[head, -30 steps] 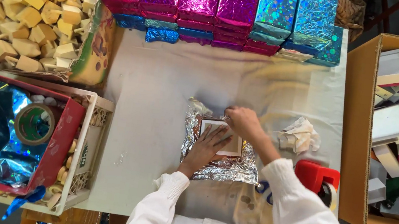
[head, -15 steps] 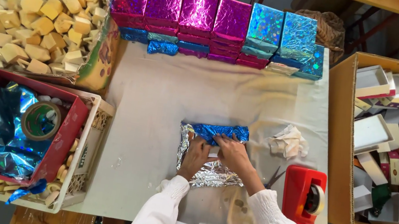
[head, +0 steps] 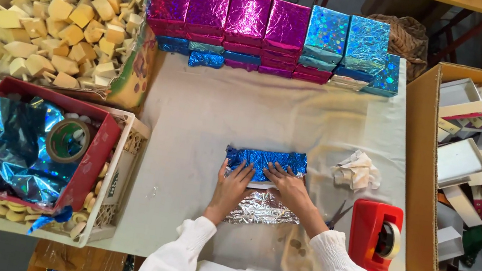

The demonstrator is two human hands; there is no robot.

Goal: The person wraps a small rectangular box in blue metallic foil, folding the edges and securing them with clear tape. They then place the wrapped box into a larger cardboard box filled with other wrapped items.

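Blue holographic foil sheet (head: 266, 161), silver on its underside, folded over a small flat box (head: 260, 184) at the middle of the white-covered table (head: 206, 111); only a pale edge of the box shows between the hands. Left hand (head: 233, 182) lies flat on the near-left part of the foil, fingers extended and slightly spread, pressing down. Right hand (head: 286, 184) lies flat just beside it, fingers likewise extended onto the blue fold. Silver foil flap (head: 262, 209) lies loose on the near side of the box, between the forearms. Crumpled white paper (head: 357, 170) sits right of the box; red tape dispenser (head: 377, 239) near-right, with scissors (head: 337, 214) between it and the box. Row of wrapped magenta and blue boxes (head: 276, 29) stands well beyond the box, at the table's far edge.
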